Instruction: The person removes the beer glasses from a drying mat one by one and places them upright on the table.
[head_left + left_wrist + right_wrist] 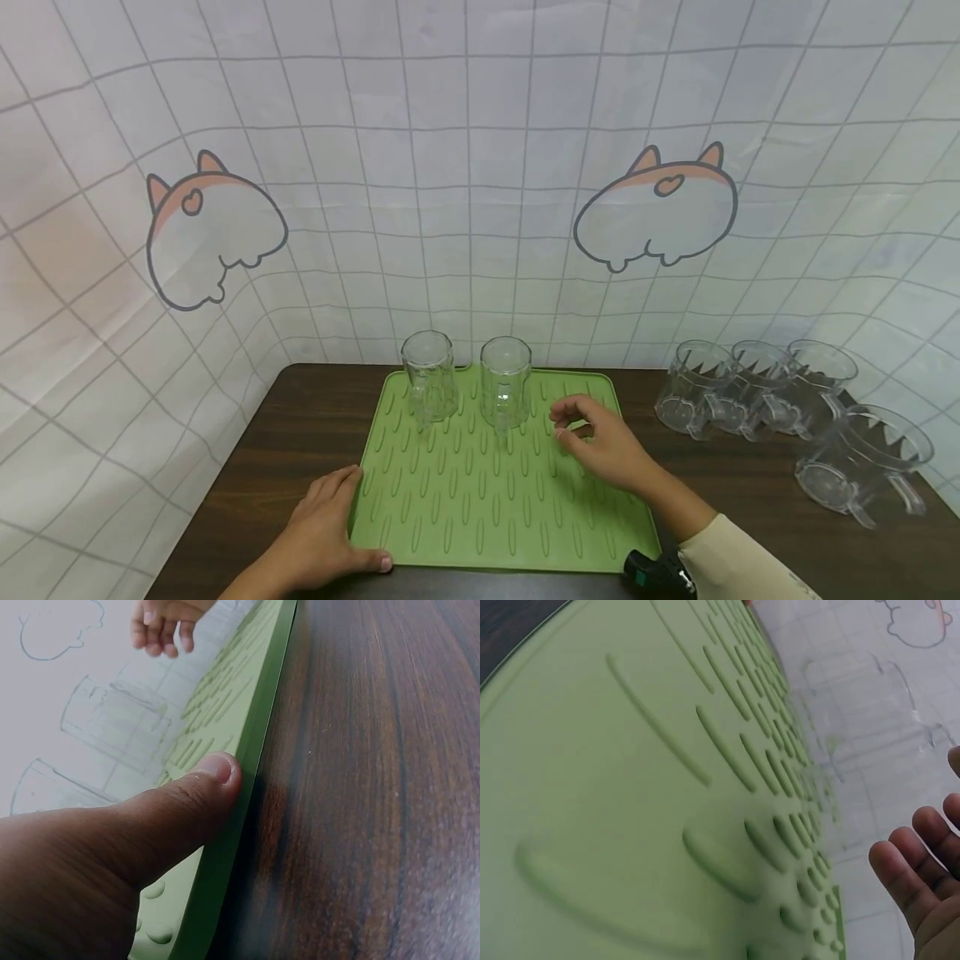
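Observation:
A green ridged mat (465,500) lies on the dark wood table. My left hand (318,521) rests at its front left corner, fingers along the left edge and thumb (214,776) against the front edge. Two clear glass mugs stand upright at the back of the mat: a left mug (431,379) and a right mug (506,383), handles toward me. Above the mat's right half hovers my right hand (603,442), loosely bent and holding nothing, just right of the right mug. In the right wrist view its fingers (922,862) show apart from the mat.
Several more clear glass mugs stand on the table's right side, three in a close row (761,392) and one mug (855,467) nearer me. A white grid-patterned curtain (465,208) hangs behind and beside the table. A black device (656,575) sits at my right wrist.

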`<state>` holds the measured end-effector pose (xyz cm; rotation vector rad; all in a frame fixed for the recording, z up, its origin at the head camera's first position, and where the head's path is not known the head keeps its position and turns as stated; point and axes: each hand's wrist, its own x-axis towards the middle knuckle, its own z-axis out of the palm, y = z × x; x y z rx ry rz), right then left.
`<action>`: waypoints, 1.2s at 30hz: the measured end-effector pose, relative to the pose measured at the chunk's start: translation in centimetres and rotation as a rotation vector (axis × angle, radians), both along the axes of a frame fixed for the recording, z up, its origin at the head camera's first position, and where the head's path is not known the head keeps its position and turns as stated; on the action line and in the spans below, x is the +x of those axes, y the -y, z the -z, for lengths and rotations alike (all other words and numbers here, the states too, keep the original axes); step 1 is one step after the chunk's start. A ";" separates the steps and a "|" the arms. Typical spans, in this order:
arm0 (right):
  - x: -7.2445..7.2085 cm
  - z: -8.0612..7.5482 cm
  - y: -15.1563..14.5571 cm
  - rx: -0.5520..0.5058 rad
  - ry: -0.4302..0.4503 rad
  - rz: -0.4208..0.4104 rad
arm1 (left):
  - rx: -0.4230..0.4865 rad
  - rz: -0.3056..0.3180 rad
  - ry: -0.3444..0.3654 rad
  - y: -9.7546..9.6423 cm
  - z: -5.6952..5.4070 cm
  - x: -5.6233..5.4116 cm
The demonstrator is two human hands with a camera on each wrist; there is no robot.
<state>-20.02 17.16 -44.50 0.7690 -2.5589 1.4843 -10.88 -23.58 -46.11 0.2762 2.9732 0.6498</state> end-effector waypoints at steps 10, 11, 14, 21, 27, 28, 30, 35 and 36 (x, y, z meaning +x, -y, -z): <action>-0.8 0.4 2.5 -0.020 0.038 -0.060 | -0.006 -0.007 0.009 0.0 0.1 0.0; -0.9 0.4 2.7 -0.022 0.038 -0.067 | -0.006 -0.008 0.010 0.0 0.1 0.0; -1.0 0.3 3.3 -0.019 0.035 -0.079 | -0.009 -0.006 0.004 0.1 0.2 -0.1; -1.4 0.8 4.7 -0.031 0.008 -0.082 | -0.010 -0.005 -0.003 0.1 0.2 -0.1; -1.2 0.8 5.8 -0.006 0.036 -0.056 | -0.006 -0.001 -0.003 0.0 0.0 -0.1; -1.2 0.8 5.9 -0.001 0.037 -0.045 | -0.005 0.000 -0.002 0.0 0.0 -0.1; -1.2 0.7 6.3 0.009 0.037 -0.024 | 0.001 0.001 0.005 0.0 0.0 -0.1; -1.3 0.9 7.1 0.040 0.027 0.013 | 0.007 0.007 0.024 0.1 0.0 -0.1; -1.3 0.9 7.2 0.043 0.023 0.017 | 0.007 0.007 0.028 0.1 0.1 -0.1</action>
